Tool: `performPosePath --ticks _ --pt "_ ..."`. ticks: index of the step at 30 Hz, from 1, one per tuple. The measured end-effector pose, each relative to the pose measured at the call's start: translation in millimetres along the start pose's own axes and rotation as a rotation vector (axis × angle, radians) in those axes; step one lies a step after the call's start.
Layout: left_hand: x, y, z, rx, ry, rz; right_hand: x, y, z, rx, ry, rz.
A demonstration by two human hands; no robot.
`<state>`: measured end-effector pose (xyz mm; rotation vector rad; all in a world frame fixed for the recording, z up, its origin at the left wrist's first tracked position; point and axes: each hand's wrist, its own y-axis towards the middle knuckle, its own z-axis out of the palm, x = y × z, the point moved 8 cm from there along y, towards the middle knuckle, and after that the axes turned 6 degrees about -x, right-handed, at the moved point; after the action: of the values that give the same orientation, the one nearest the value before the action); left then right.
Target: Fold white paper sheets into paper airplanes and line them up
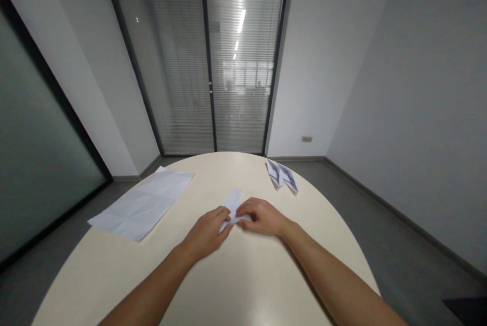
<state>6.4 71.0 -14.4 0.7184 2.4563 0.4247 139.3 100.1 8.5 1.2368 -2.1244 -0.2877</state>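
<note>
A small folded piece of white paper lies on the table between my two hands, its narrow end pointing away from me. My left hand grips its left side, thumb and fingers closed on the near edge. On the right, my right hand pinches the paper's right part between thumb and bent fingers. The fingers cover some of the folds, so the full shape is hidden.
The round cream table carries a large creased white sheet at the left. A folded paper shape lies near the far right edge. Beyond the table stand glass doors with blinds and a grey wall.
</note>
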Motion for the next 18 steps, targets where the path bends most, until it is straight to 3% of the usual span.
performPosePath --ticks 10,18 --pt "-11.3 1.2 -4.1 0.048 -0.065 0.090 -13.3 -3.4 2.7 -0.009 -0.122 0.010" --pt "-3.9 2.5 -5.1 0.003 0.037 0.034 -20.5 -3.7 -2.8 0.008 -0.173 0.094"
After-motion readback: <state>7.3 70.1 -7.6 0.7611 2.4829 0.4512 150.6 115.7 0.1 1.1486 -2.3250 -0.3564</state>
